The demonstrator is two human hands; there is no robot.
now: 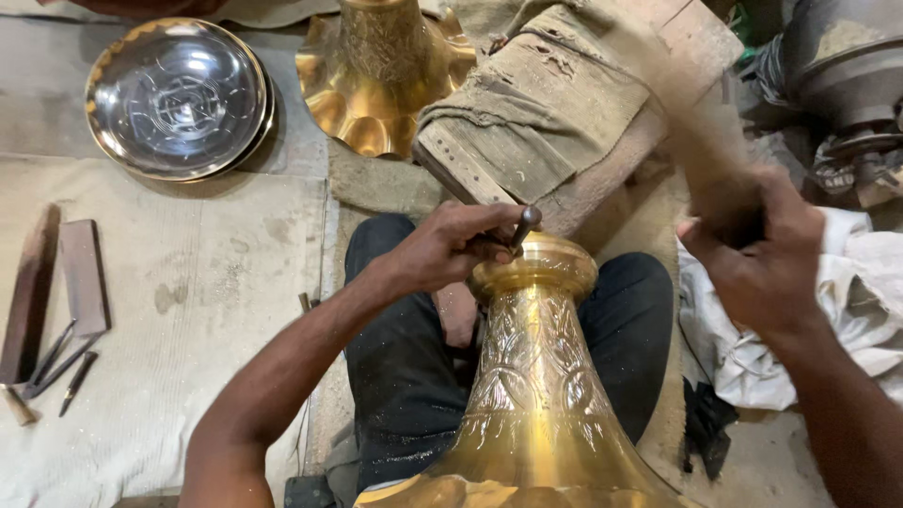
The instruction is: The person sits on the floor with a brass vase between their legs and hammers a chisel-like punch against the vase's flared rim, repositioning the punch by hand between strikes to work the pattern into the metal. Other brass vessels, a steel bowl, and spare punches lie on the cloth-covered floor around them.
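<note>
Brass vase lies across the person's lap, neck pointing away; taken as landmark. Its body below the neck already carries dense engraved relief; the rounded neck collar looks plain, so engraving there appears left to do.

Second brass vase stands beyond the landmark, to its upper left; cloth-wrapped wooden block just beyond the neck.

Round metal plate well left of the landmark, patterned already.

Right hand, right of the neck, is closed around a blurred mallet.

Left hand is clamped on a steel punch, tip touching the neck collar.

Spare tools far left.
</note>
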